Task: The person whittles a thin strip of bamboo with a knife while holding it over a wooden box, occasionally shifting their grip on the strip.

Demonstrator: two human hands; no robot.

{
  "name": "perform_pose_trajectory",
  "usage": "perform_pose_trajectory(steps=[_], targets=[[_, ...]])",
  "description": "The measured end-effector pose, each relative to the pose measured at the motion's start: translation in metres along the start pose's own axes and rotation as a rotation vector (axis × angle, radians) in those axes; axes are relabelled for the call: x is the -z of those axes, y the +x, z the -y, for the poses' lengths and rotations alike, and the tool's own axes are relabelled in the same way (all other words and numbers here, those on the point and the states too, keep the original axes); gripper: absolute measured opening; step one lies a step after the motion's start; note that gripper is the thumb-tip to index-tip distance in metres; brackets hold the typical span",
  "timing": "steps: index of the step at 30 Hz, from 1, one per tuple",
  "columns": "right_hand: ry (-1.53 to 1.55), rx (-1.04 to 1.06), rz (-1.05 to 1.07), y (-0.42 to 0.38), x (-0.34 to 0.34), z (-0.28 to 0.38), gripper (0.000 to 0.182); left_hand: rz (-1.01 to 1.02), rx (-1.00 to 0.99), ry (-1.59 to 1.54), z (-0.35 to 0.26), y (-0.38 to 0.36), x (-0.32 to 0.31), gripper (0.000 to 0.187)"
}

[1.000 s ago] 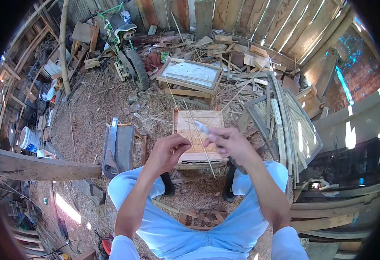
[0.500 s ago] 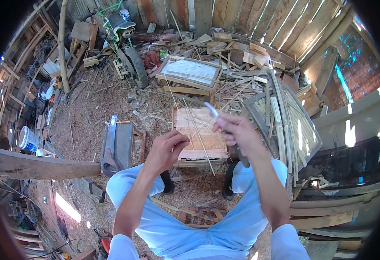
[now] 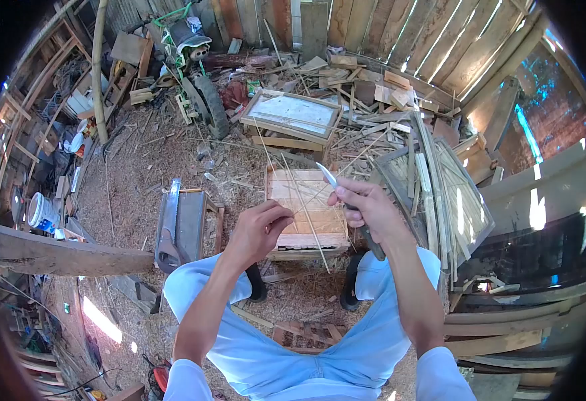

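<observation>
Fingers of my left hand (image 3: 259, 230) pinch together mid-frame, apparently on a strip (image 3: 364, 152); right of centre, my right hand (image 3: 368, 206) curls round the knife (image 3: 329, 176), likely to steady its bared blade. Beyond, sticks (image 3: 314, 234) cross a box (image 3: 337, 234).

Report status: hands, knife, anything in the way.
Right hand grips knife, tip pointing away. Left hand pinched, contents unclear. Possible snag: sticks across box.
</observation>
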State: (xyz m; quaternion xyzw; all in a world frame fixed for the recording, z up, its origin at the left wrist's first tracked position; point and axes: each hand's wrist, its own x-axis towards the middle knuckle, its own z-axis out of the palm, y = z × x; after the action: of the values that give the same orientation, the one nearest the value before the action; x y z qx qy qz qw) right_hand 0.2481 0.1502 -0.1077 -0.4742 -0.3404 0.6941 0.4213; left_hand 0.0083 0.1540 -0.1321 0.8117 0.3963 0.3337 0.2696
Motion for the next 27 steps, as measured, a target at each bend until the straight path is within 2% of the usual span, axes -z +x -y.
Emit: perform_pose_trajectory(steps=[2, 5, 6, 9, 11, 17, 19, 21, 23, 27], targets=[[-0.102, -0.029, 0.039, -0.003, -0.01, -0.002, 0.029, 0.036, 0.017, 0.001, 0.0, -0.001, -0.001, 0.008], [-0.092, -0.041, 0.047, 0.0, -0.007, -0.006, 0.029, 0.036, 0.027, 0.002, 0.001, -0.002, 0.0, 0.009], [-0.143, -0.023, -0.021, 0.003, 0.001, -0.003, 0.028, 0.04, 0.031, 0.003, 0.002, -0.003, 0.001, 0.009], [-0.121, -0.005, -0.027, 0.001, -0.001, -0.005, 0.023, -0.006, -0.014, -0.02, 0.004, -0.002, 0.001, 0.009], [-0.112, 0.008, -0.029, 0.001, -0.001, -0.002, 0.021, 0.05, 0.01, 0.026, 0.008, -0.005, 0.0, 0.009], [-0.062, 0.055, -0.008, -0.002, 0.002, 0.006, 0.021, 0.004, 0.009, -0.012, -0.006, 0.001, 0.002, 0.006], [-0.147, -0.02, 0.065, -0.005, -0.007, -0.002, 0.03, 0.024, 0.022, 0.009, -0.007, 0.0, 0.001, 0.007], [-0.163, -0.032, 0.046, 0.0, -0.003, -0.004, 0.031, 0.059, 0.038, 0.039, -0.005, 0.0, 0.004, 0.008], [-0.178, -0.053, 0.021, 0.001, 0.003, -0.002, 0.031, 0.013, 0.021, -0.012, -0.001, -0.002, 0.002, 0.007], [-0.051, 0.045, -0.016, -0.002, 0.004, 0.005, 0.03, 0.029, 0.017, 0.029, -0.004, -0.001, 0.005, 0.007]])
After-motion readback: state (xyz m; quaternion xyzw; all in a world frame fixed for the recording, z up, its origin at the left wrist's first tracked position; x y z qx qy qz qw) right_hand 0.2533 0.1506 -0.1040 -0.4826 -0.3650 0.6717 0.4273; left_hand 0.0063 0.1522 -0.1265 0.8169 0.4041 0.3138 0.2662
